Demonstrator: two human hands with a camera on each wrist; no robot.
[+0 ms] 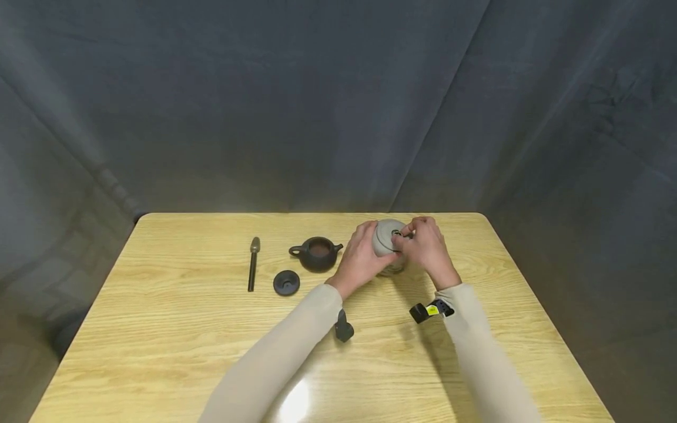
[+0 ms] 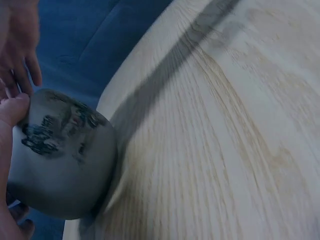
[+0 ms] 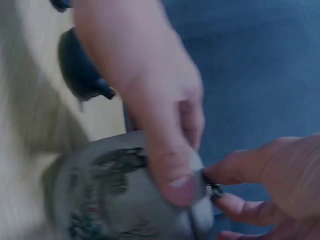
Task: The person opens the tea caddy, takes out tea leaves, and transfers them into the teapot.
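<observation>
grey rounded jar with dark painted scenery (image 2: 67, 165), near the far edge of the yellow wood-grain table (image 1: 158, 352)
left hand (image 1: 364, 257) curls round its side; right hand (image 1: 427, 248) pinches the small dark metallic fitting (image 1: 396, 233) on top; a round dark open teapot (image 1: 319, 265) stands to its left.

on the table (image 1: 158, 352), the teapot (image 1: 316, 260) stands between tool (image 1: 253, 264) and jar (image 1: 382, 245); the lid (image 1: 286, 283) lies before the teapot, leftward.
</observation>
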